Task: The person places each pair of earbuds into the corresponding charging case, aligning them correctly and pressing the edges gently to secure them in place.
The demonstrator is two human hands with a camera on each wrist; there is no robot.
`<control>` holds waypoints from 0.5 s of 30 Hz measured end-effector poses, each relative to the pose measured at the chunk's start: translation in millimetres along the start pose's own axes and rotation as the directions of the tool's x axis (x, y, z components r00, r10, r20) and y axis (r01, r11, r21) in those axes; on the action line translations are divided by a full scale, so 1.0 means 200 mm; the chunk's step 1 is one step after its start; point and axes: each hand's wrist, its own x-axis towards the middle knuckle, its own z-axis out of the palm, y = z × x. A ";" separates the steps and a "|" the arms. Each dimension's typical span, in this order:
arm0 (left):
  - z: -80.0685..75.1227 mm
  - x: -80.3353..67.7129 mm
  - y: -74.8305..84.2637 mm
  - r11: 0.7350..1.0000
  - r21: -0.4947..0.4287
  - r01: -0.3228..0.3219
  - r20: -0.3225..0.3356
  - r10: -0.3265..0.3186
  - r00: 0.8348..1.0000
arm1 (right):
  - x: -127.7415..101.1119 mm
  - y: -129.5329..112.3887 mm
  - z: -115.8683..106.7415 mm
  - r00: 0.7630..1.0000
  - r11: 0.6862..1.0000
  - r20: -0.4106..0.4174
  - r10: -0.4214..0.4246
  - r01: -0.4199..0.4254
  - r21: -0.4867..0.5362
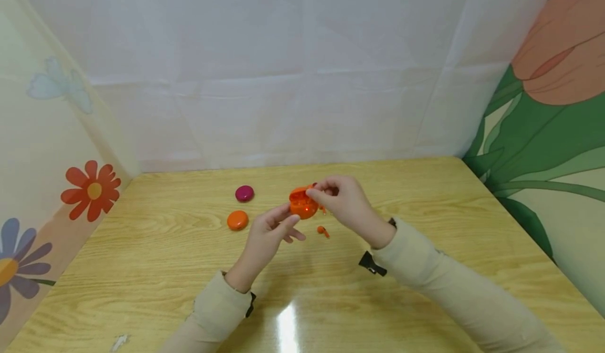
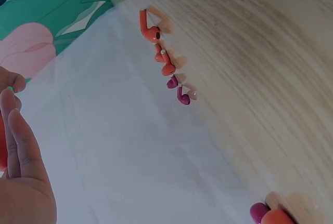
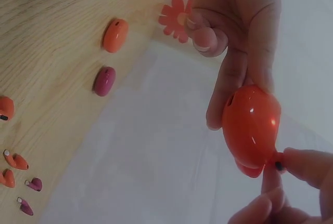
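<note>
My left hand (image 1: pixel 269 232) grips a glossy orange earbud case (image 1: pixel 303 208) above the table, and its lid stands raised. From the right, my right hand (image 1: pixel 347 203) reaches to the case's opening. In the right wrist view its fingertips pinch an orange earbud (image 3: pixel 279 160) with a dark patch, right at the edge of the case (image 3: pixel 253 125). The left hand's fingers (image 3: pixel 237 76) lie along the other end of the case there. Only a sliver of the case shows at the left border of the left wrist view.
A closed orange case (image 1: pixel 238 220) and a closed magenta case (image 1: pixel 244 193) rest on the wooden table (image 1: pixel 156 269), left of the hands. Loose orange earbuds (image 2: pixel 151 33) and magenta earbuds (image 2: pixel 183 97) lie in a row. A white cloth (image 1: pixel 302 80) hangs behind the table.
</note>
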 end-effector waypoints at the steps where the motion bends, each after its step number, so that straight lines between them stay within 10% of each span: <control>1: 0.00 0.00 0.00 1.000 -0.002 -0.002 -0.002 0.002 1.000 | 0.00 0.00 0.00 1.000 1.000 -0.002 -0.003 0.003 0.000; 15: 0.02 0.01 0.01 1.000 0.006 -0.029 0.003 0.029 1.000 | -0.01 0.00 0.01 1.000 1.000 0.010 0.004 -0.004 -0.002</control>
